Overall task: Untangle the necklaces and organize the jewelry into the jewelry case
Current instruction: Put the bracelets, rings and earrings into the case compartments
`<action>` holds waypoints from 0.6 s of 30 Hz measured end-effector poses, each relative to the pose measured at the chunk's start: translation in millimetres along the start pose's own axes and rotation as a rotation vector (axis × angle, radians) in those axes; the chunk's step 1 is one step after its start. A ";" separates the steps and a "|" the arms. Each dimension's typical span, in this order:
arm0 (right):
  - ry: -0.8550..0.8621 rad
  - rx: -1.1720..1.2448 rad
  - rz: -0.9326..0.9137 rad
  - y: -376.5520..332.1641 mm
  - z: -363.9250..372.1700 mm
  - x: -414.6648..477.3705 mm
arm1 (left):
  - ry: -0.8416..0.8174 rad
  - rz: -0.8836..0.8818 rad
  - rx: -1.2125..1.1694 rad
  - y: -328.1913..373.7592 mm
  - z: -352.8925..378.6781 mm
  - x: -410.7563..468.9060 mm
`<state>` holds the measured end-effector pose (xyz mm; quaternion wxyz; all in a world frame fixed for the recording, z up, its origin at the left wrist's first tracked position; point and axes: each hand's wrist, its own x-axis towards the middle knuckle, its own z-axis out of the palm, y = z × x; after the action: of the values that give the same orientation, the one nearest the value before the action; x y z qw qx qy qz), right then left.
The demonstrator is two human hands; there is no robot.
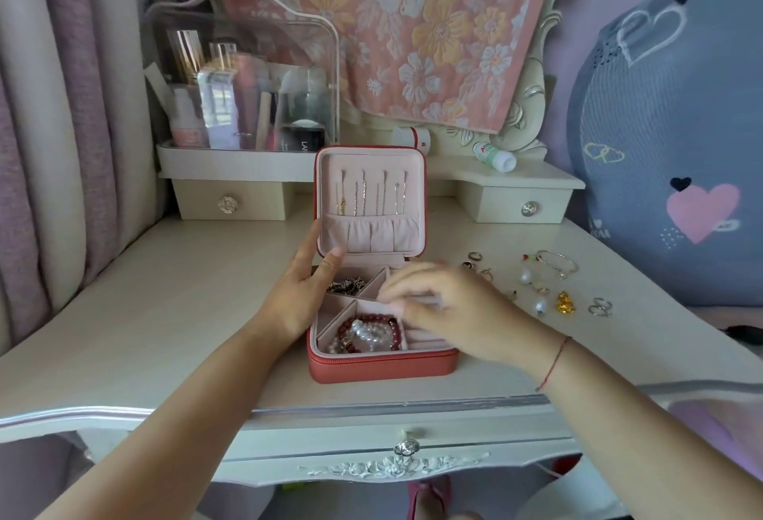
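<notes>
The jewelry case [384, 358] sits open in the middle of the dressing table [124, 313], square in front of me; its lid [330, 164] stands upright so the necklaces [371, 197] can hang apart on their hooks, ends tucked into the gathered pocket, which I judge keeps them from knotting. In the tray, the red and pearl bead bracelets [371, 333] fill the near compartment; a dark chain tangle [349, 285] lies in the far left one.

My left hand [305, 292] rests flat against the lid's left edge, fingers straight and together, thumb at its lower corner, probably steadying it. My right hand [446, 304] hovers over the tray's right side; it is blurred, so I cannot tell whether its fingertips pinch anything.

To the right, well apart from the case, lie rings, pearl earrings, a gold charm [563, 302] and a bangle [557, 261], spread out singly, easy to pick.

Behind, a clear cosmetics organiser [247, 85] holds a dark jar reading "LA"; a small toppled bottle [495, 156] carries a green label I cannot read.
</notes>
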<state>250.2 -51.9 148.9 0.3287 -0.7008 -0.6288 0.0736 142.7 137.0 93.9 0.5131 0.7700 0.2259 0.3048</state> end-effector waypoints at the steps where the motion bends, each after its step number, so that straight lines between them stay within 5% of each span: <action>1: 0.114 0.072 0.062 6.9 -13.7 -2.6 | 0.003 -0.002 -0.003 0.1 -0.1 -0.2; 4: 0.478 0.160 0.326 58.7 -62.2 -14.1 | -0.010 0.009 -0.043 0.7 -0.7 -0.3; 6: 0.563 0.088 0.466 102.2 -90.5 -26.0 | -0.014 0.011 -0.054 0.8 0.2 0.0; 11: 0.405 -0.004 0.660 163.7 -121.3 -45.5 | -0.048 0.008 -0.055 -8.4 -4.0 5.1; 18: 0.318 -0.029 0.684 183.1 -115.3 -39.7 | -0.115 0.011 -0.112 -18.6 -8.2 12.5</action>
<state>454.4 -129.9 124.4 0.3689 -0.8775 -0.3006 0.0606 145.2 157.5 82.0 0.5656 0.7576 0.1743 0.2752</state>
